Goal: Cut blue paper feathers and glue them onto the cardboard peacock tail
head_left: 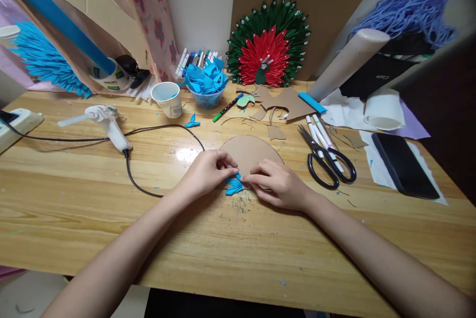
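Both hands meet at the near edge of the round brown cardboard disc lying flat on the wooden bench. The left hand and right hand pinch a small folded blue paper petal between their fingertips, right against the disc's rim. Black-handled scissors lie just right of the right hand.

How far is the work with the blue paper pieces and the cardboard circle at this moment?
Early stage. Done: the round brown cardboard disc is cut out, and a clear bowl of folded blue paper pieces stands ready. In hand: left hand and right hand press one blue folded paper piece at the disc's near edge. Left: the remaining rim is bare.
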Tool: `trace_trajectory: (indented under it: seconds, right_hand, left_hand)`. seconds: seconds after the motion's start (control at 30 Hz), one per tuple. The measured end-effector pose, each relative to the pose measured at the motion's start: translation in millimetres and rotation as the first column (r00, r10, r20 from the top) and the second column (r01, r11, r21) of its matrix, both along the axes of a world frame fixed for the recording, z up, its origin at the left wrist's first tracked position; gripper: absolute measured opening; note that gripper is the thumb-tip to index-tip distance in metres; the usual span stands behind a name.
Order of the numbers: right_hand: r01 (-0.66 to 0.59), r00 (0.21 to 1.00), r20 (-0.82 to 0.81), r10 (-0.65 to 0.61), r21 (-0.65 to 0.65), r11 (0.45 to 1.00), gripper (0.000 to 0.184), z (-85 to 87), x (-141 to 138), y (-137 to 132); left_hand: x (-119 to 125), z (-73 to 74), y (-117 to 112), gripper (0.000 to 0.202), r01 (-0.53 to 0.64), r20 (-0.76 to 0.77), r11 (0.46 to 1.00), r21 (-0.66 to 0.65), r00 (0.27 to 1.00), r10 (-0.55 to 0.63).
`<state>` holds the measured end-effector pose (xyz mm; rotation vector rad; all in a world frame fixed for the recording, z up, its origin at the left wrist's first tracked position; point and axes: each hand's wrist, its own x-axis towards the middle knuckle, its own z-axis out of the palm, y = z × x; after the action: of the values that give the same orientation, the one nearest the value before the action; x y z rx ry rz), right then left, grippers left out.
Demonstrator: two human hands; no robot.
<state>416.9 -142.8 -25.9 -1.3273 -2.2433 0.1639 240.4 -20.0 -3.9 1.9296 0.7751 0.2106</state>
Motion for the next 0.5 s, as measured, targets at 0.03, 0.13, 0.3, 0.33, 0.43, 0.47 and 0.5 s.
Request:
trace_trajectory:
  seconds: [0.03, 0.13, 0.3, 0.33, 0.43, 0.47, 0.5]
  right_hand:
    - [0.000, 1.000, 0.001, 0.000, -0.001, 1.000, 0.024, 0.1, 0.0, 0.0]
    - [0.006, 1.000, 0.006, -0.006, -0.004, 1.000, 0.024, 0.3, 0.3, 0.1]
    - [0.000, 1.000, 0.006, 0.000, -0.019, 1.000, 0.025, -0.3, 0.8, 0.2]
    - [-0.002, 1.000, 0.006, 0.002, -0.020, 1.000, 0.026, -0.4, 0.9, 0.2]
    - [-0.003, 1.000, 0.006, 0.003, -0.024, 1.000, 0.026, -0.3, 0.7, 0.2]
    - [-0.003, 1.000, 0.006, 0.003, -0.027, 1.000, 0.026, -0.1, 0.5, 0.3]
    - [-0.003, 1.000, 0.006, 0.003, -0.029, 1.000, 0.026, 0.1, 0.3, 0.4]
  left_hand:
    - [-0.1, -0.1, 0.1, 0.011, 0.003, -0.003, 1.000, 0.019, 1.000, -0.003]
    - [-0.5, 0.0, 0.4, 0.011, 0.001, -0.014, 0.997, 0.074, 1.000, 0.000]
    - [-1.1, -0.7, 1.1, 0.011, -0.016, -0.021, 0.995, 0.103, 1.000, 0.018]
    - [-1.1, -1.1, 1.1, 0.010, -0.018, -0.018, 0.995, 0.100, 1.000, 0.020]
    - [-0.8, -2.6, 0.6, 0.009, -0.018, -0.001, 0.995, 0.093, 1.000, 0.018]
    - [-0.5, -3.0, 0.4, 0.009, -0.015, 0.005, 0.995, 0.094, 1.000, 0.014]
    - [-0.2, -3.5, 0.1, 0.008, -0.012, 0.010, 0.995, 0.095, 1.000, 0.011]
